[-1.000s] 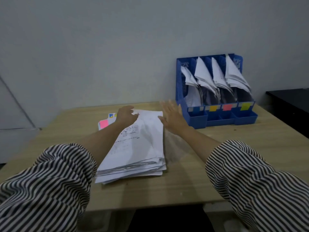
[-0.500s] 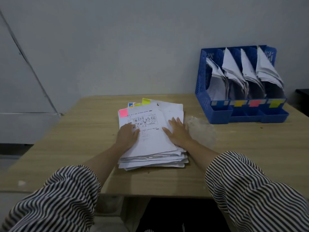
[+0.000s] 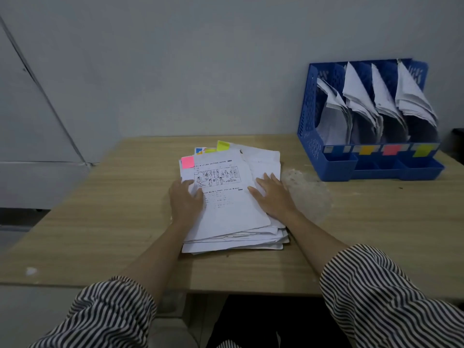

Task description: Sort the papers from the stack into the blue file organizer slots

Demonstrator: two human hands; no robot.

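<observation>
Right now both hands lie flat on the stack of papers (image 3: 233,204), which sits near the middle of the wooden counter (image 3: 100,222). The left hand (image 3: 185,199) rests on the left edge of the top sheet (image 3: 226,197), its fingers (image 3: 187,183) loosely bent against the paper and gripping nothing that I can make out. The right hand (image 3: 273,197) presses on the stack's right side with fingers (image 3: 266,179) straight and spread, holding nothing. That top sheet carries a printed drawing and a pink sticky tab (image 3: 187,162) at its far left corner; a yellow tab (image 3: 223,145) pokes out from sheets beneath. Well apart, at the counter's far right against the wall, stands the blue file organizer (image 3: 311,136), its four slots already holding leaning papers, with coloured labels along the front. Striped sleeves (image 3: 376,292) cover both forearms.
</observation>
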